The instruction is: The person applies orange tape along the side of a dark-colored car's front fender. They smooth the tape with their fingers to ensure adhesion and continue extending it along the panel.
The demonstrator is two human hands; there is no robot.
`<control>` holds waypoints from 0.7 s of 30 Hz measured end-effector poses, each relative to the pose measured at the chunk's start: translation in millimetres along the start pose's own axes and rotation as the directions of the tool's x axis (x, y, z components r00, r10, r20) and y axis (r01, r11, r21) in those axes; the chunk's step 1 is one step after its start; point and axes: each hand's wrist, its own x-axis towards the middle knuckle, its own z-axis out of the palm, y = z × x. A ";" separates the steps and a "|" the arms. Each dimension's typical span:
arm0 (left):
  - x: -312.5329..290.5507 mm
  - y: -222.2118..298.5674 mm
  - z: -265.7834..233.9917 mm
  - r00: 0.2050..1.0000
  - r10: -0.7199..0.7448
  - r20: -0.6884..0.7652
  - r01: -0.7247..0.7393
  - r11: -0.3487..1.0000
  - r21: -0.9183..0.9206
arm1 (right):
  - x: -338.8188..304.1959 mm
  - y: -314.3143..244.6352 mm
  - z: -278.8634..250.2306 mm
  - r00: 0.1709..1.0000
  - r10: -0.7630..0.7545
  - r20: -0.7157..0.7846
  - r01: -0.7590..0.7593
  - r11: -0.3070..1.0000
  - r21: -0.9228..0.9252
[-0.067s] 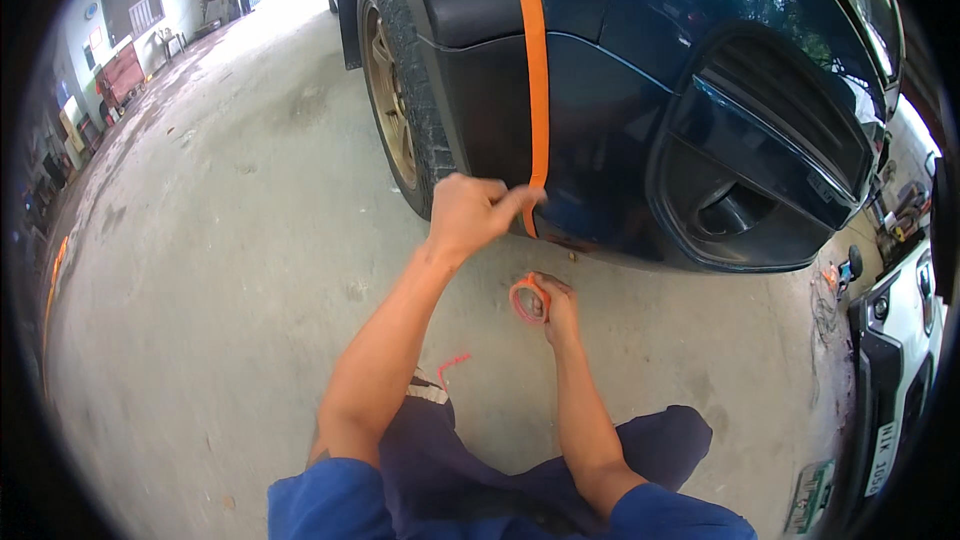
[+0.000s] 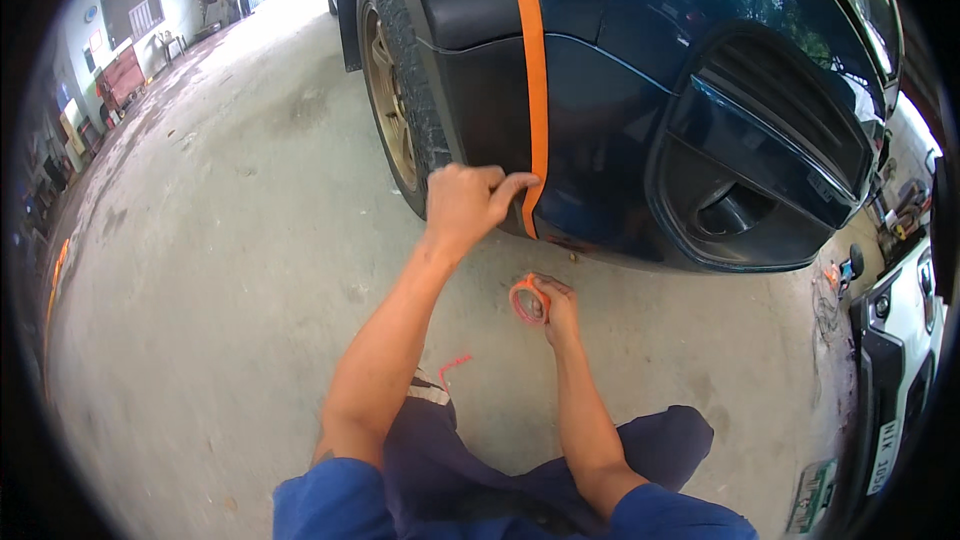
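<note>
A long strip of orange tape (image 2: 537, 90) runs down the dark blue and black car bumper (image 2: 610, 160), reaching its lower edge. My left hand (image 2: 465, 205) has its fingers curled in, with the thumb stretched out against the lower part of the strip. Nothing shows inside those curled fingers. Below the bumper, my right hand (image 2: 561, 306) is closed round one side of a roll of orange tape (image 2: 516, 306), holding it above the floor. The roll hangs apart from the strip. Some of the right fingers are hidden behind the roll.
The car's wheel (image 2: 395, 90) stands left of the bumper. On the right lies a white and black car bumper (image 2: 885, 370), with a green and white plate (image 2: 812, 495) near it. A red mark (image 2: 452, 368) is on the concrete floor (image 2: 220, 290) by my knee.
My left thumb has shifted slightly upward along the lower part of the tape strip. My right hand and the tape roll have stayed in place.
</note>
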 end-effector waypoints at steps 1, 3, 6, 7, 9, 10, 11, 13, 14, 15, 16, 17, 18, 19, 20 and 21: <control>7.9 5.4 -4.2 0.998 0.013 -0.056 -0.017 0.998 -0.062 | -4.6 -2.9 2.3 0.999 -0.035 -0.001 0.035 0.999 -0.024; 16.5 14.1 -15.9 0.993 -0.032 -0.114 0.011 0.984 -0.179 | -12.2 -15.0 7.9 0.993 -0.009 0.120 0.025 0.991 -0.130; 15.6 18.0 -39.7 0.915 -0.399 0.066 0.373 0.770 -0.518 | -29.4 -40.9 18.6 0.946 -0.028 0.323 0.103 0.971 -0.215; 13.1 14.6 -51.5 0.860 -0.405 0.311 0.498 0.801 -0.333 | -33.9 -50.4 23.6 0.904 -0.069 0.423 0.175 0.960 -0.218; 12.1 7.9 -61.2 0.736 -0.225 0.638 0.513 0.800 -0.311 | -30.1 -72.5 34.8 0.888 -0.197 0.416 0.290 0.941 -0.173; 9.3 5.6 -63.6 0.617 -0.150 0.773 0.537 0.798 -0.274 | -33.5 -79.1 39.4 0.871 -0.270 0.411 0.356 0.923 -0.147; 9.7 1.8 -67.0 0.524 -0.159 0.837 0.549 0.814 -0.189 | -36.1 -85.1 44.3 0.863 -0.296 0.410 0.373 0.920 -0.119; 8.0 0.1 -68.1 0.537 -0.132 0.833 0.508 0.839 -0.195 | -40.0 -93.3 51.7 0.835 -0.393 0.385 0.447 0.892 -0.059; 7.2 1.1 -67.7 0.546 -0.116 0.830 0.478 0.856 -0.195 | -42.5 -95.2 54.6 0.833 -0.403 0.380 0.456 0.888 -0.058; 6.8 3.2 -66.5 0.559 -0.103 0.823 0.489 0.842 -0.227 | -44.2 -96.9 56.4 0.831 -0.410 0.375 0.466 0.882 -0.069; 5.7 6.2 -65.7 0.565 -0.111 0.817 0.501 0.833 -0.234 | -46.3 -97.8 58.0 0.832 -0.418 0.364 0.475 0.876 -0.081; 3.9 9.8 -64.2 0.568 -0.139 0.811 0.515 0.829 -0.219 | -47.7 -98.4 59.2 0.822 -0.429 0.374 0.492 0.866 -0.087; 2.4 13.3 -63.3 0.595 -0.123 0.794 0.516 0.816 -0.261 | -49.5 -98.9 60.7 0.811 -0.444 0.380 0.511 0.854 -0.093; 1.6 16.1 -62.0 0.617 -0.126 0.776 0.516 0.810 -0.279 | -50.2 -99.9 62.3 0.798 -0.461 0.388 0.533 0.841 -0.096; 1.3 18.6 -60.4 0.633 -0.142 0.761 0.520 0.806 -0.282 | -51.3 -101.6 63.8 0.790 -0.469 0.396 0.538 0.840 -0.077; 1.7 19.6 -59.7 0.641 -0.119 0.758 0.544 0.767 -0.341 | -52.5 -103.4 66.3 0.780 -0.479 0.402 0.543 0.838 -0.056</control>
